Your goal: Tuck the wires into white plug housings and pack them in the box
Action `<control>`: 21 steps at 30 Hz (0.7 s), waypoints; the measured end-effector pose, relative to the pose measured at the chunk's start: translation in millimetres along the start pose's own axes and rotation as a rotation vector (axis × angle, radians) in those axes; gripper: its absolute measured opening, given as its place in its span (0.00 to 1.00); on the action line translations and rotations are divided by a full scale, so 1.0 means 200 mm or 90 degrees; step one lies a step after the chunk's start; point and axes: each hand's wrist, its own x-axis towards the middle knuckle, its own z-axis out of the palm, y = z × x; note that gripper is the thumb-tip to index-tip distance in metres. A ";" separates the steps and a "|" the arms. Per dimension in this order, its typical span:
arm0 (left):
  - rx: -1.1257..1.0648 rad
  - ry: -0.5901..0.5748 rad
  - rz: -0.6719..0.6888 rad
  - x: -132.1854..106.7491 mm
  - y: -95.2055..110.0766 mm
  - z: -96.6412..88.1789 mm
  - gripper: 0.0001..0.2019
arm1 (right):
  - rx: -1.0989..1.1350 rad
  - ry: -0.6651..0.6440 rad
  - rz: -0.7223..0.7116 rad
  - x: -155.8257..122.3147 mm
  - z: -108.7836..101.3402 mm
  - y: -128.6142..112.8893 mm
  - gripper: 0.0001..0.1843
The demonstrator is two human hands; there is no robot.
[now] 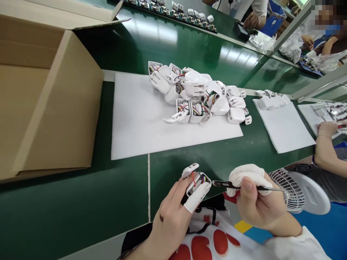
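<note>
Near the table's front edge, my left hand (173,211) grips a small open white plastic charger housing (199,185). Coloured wires show inside it, and a red wire runs to a loose white cover piece (190,169) beside my fingers. A white finger cot covers one finger of this hand. To the right, my right hand (260,198), with white finger cots on, is closed around black tweezers (223,183). Their blunt black end points at the housing without clearly touching it, while the slim metal end points away to the right.
A white foam sheet (135,126) bears a pile of white housings (193,86) with wires. An open cardboard box (62,108) stands left. Another foam sheet (287,126) lies right, near a white fan (306,191). Other people's hands work at the far side and right.
</note>
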 end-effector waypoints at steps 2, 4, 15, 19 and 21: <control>-0.005 0.005 -0.001 0.00 0.00 0.00 0.26 | -0.012 -0.022 -0.015 0.05 0.02 -0.02 0.09; -0.006 0.007 -0.004 0.00 0.00 0.00 0.26 | -0.044 0.001 -0.030 0.08 0.05 -0.04 0.09; -0.017 0.011 0.045 -0.03 -0.03 0.01 0.31 | -0.210 0.051 -0.065 0.03 0.17 -0.08 0.07; -0.016 0.014 0.033 -0.04 -0.03 0.01 0.32 | -0.160 0.070 -0.067 0.02 0.18 -0.05 0.05; -0.022 0.004 0.018 -0.05 -0.03 0.01 0.33 | -0.095 0.069 -0.050 -0.02 0.16 -0.01 0.07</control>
